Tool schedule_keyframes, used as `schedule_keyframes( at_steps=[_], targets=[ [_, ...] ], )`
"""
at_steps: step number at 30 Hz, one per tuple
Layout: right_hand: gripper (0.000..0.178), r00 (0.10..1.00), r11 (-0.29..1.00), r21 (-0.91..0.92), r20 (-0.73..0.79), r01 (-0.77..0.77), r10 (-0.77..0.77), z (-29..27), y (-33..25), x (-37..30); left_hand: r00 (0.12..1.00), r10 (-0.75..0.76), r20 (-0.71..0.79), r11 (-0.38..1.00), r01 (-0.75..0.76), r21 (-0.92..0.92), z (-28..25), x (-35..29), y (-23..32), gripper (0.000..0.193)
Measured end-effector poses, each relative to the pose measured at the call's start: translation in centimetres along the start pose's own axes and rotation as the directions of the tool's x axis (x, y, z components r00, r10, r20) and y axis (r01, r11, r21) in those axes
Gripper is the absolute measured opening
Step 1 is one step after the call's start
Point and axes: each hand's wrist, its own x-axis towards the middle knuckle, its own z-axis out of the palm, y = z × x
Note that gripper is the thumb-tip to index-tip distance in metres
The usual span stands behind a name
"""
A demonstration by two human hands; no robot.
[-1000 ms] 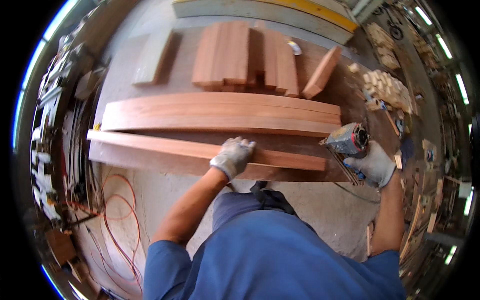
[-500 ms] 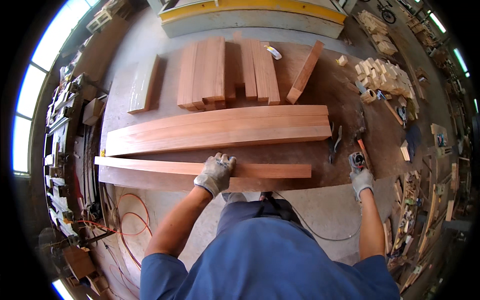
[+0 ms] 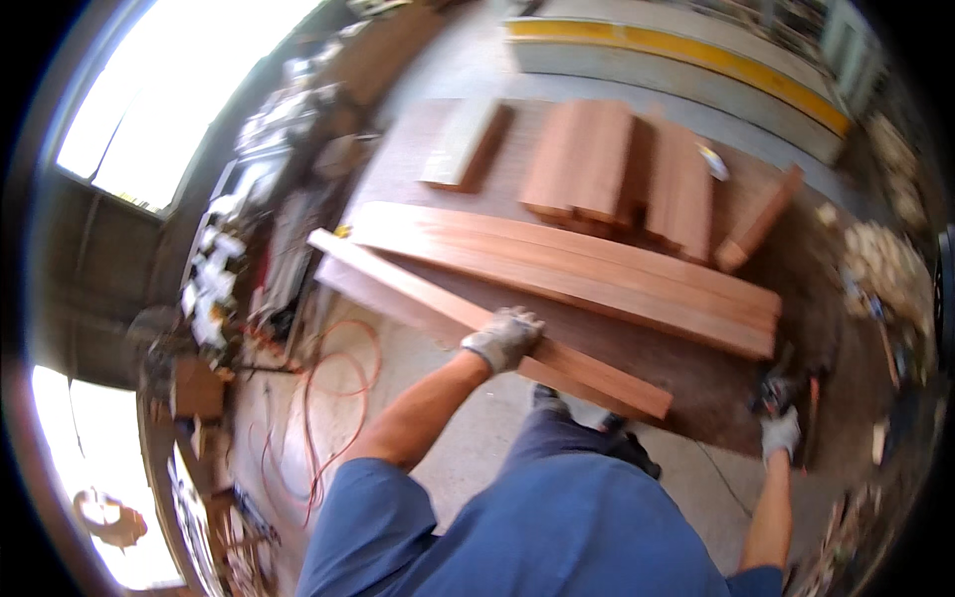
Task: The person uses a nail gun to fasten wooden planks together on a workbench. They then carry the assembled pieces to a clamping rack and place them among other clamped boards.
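Note:
My left hand (image 3: 502, 340), in a worn grey work glove, is closed over the middle of a long, narrow reddish wood strip (image 3: 607, 380). The strip lies along the table's front edge. Just behind it rests a wide, slightly curved wooden beam (image 3: 577, 267) showing lengthwise seam lines. Out at the front right, my gloved right hand (image 3: 780, 434) is closed on a small dark power tool (image 3: 774, 394) at the table edge. Motion blur hides the tool's exact kind. Beside it lies a red-handled tool (image 3: 813, 410).
Stacked reddish boards (image 3: 582, 164) and a single tilted block (image 3: 761, 219) stand at the table's back. A pale-topped board (image 3: 463, 144) lies at back left. Small wood blocks (image 3: 885, 264) are heaped at right. An orange hose (image 3: 373, 373) coils on the floor at left.
My view has swung left and tilted, so the whole table appears turned and shifted right. Both hands stay on the same things, the left on the strip and the right on the power tool.

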Motion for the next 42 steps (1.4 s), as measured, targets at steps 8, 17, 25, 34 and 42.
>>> schedule_keyframes(
  at_steps=[8, 17, 25, 34, 42],
  targets=[
    [0.082, 0.997, 0.946, -0.316, -0.039, -0.070, 0.061, -0.7, -1.0, 0.7, 0.980, -0.194, 0.030, 0.980, 0.193, 0.046, -1.4, -3.9, -6.7, 0.024],
    [0.088, 0.984, 0.985, -0.172, -0.176, -0.005, -0.026, 2.0, -9.1, 0.2, 0.976, -0.214, 0.043, 0.822, 0.203, -0.532, -5.1, -2.0, -15.5, 0.070],
    [0.094, 0.999, 0.949, 0.313, 0.020, 0.020, -0.028, 5.6, -8.9, 5.6, 0.571, -0.819, -0.066, 0.467, 0.594, -0.655, -3.8, 7.0, -27.3, 0.073],
    [0.067, 0.998, 0.972, 0.235, -0.065, 0.020, -0.005, 8.3, -11.0, -4.6, 0.307, -0.913, 0.269, -0.005, 0.650, -0.760, -0.5, 16.8, -33.6, 0.065],
    [0.074, 0.994, 0.988, 0.115, -0.035, -0.104, 0.108, 8.9, -11.9, -5.1, 0.167, -0.929, 0.329, -0.234, 0.424, -0.875, 2.0, 21.9, -30.8, 0.072]
  ],
)
